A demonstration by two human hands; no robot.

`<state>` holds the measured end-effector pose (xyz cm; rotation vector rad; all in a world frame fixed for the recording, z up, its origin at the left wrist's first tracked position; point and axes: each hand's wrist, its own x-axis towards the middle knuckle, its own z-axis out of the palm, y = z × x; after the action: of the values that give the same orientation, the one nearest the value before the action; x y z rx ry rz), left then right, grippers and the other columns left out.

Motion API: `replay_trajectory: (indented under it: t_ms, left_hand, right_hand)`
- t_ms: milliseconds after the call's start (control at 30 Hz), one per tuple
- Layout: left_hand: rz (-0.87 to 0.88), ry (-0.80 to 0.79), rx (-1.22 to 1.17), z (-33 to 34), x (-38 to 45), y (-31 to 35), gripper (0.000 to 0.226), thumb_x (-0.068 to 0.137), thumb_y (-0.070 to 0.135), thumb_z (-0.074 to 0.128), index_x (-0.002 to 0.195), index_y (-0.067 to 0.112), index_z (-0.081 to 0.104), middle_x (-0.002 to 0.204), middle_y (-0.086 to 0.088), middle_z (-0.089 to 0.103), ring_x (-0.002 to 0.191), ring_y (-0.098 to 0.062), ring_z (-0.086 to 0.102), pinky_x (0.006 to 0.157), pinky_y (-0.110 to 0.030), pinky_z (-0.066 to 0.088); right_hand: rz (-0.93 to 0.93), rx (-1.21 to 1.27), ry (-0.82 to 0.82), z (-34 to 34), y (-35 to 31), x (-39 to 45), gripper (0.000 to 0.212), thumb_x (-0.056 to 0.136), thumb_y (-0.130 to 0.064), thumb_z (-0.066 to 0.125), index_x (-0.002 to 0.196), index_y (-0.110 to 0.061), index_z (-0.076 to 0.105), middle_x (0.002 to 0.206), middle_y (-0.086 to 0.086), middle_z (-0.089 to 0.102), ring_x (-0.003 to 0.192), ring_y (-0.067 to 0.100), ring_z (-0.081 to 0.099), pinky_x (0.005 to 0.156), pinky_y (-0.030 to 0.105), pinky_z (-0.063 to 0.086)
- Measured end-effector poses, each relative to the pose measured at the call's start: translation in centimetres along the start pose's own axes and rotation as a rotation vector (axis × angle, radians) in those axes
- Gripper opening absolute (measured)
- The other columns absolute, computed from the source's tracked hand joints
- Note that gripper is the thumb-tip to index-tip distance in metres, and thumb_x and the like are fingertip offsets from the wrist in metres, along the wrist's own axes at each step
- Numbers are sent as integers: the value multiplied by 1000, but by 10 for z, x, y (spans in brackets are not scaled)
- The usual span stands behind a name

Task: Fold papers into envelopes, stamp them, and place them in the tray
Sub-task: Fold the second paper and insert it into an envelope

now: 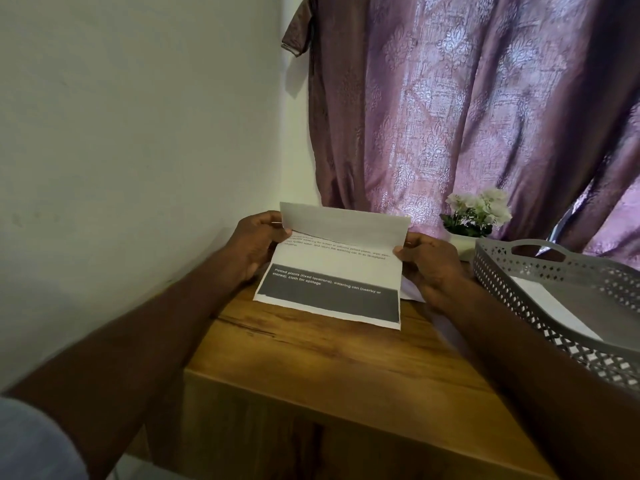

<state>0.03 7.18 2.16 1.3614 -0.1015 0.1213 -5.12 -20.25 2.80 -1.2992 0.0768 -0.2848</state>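
A printed white paper (332, 271) with a dark grey band near its lower edge is held above the wooden table (311, 362). Its top part is folded toward me, blank side showing. My left hand (256, 244) pinches the paper's left edge at the fold. My right hand (429, 265) pinches the right edge at the fold. The grey perforated tray (540, 306) stands at the right, with a white sheet (550, 306) lying inside it.
A small white pot of white flowers (474, 216) stands behind the tray by the purple curtain (467, 105). More white paper (412, 292) lies on the table under my right hand. A white wall is on the left.
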Motion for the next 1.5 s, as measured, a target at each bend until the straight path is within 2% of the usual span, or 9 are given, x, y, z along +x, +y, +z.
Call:
replay_trajectory:
  t_ms: [133,300,467,633,767,1000,1200,1333,1500]
  left_hand:
    - [30,37,21,2,-3,1,22,94,-7,62,96,10,76,95,-15,78,83,-31,77,74,-37,65]
    - [-8,88,4,2,3,0,31,102,0,45,111,8,74,108,-21,76,91,-32,77,78,-39,64]
    - [-107,1,-27,-1,3,0,34,102,40,60,113,9,68,104,-18,78,95,-33,77,78,-40,63]
    - [-1,-7,44,3,1,-2,20,93,9,68,110,8,78,108,-12,77,105,-33,71,91,-44,59]
    - [17,57,-24,-1,2,-3,19,87,10,78,105,2,78,102,-17,78,101,-41,74,90,-55,61]
    - [59,135,19,3,2,0,29,102,14,49,120,12,72,104,-13,75,85,-27,72,72,-36,60]
    - [-64,-77,121,4,-4,3,55,96,63,56,115,14,69,103,-8,79,89,-26,77,73,-37,61]
    - [-7,-155,217,6,-6,-4,29,94,29,74,110,5,73,109,-17,78,90,-28,77,74,-36,61]
    - [22,-100,119,1,-2,-7,19,88,17,80,102,6,74,98,-14,80,97,-34,76,95,-53,59]
  right_hand:
    - [-20,5,5,1,-2,-4,18,93,14,58,94,-1,69,75,10,73,62,19,73,49,24,57]
    - [-5,28,36,3,-4,-6,19,93,11,58,94,-4,70,83,13,71,70,25,69,51,28,59]
    - [-9,69,48,6,-6,-10,23,85,13,65,103,-1,68,72,10,72,58,19,71,48,27,56]
    - [56,52,12,2,-5,-7,12,96,-6,57,97,-5,69,78,8,71,64,20,65,48,26,55]
    - [62,-4,-49,1,-2,-3,13,99,-25,61,98,-13,66,82,6,71,66,18,66,54,26,53]
    - [-23,-15,74,3,2,-4,7,85,-2,75,91,-7,74,82,13,75,71,28,71,56,34,59]
    - [4,39,143,-5,0,3,28,84,-4,72,110,2,73,100,22,75,71,30,72,53,40,59]
    - [-15,32,111,-2,1,3,24,88,-16,77,106,0,73,95,19,77,72,29,73,57,42,62]
    - [19,-129,-140,-1,8,1,55,68,-27,89,114,-4,72,103,17,78,92,32,76,83,45,62]
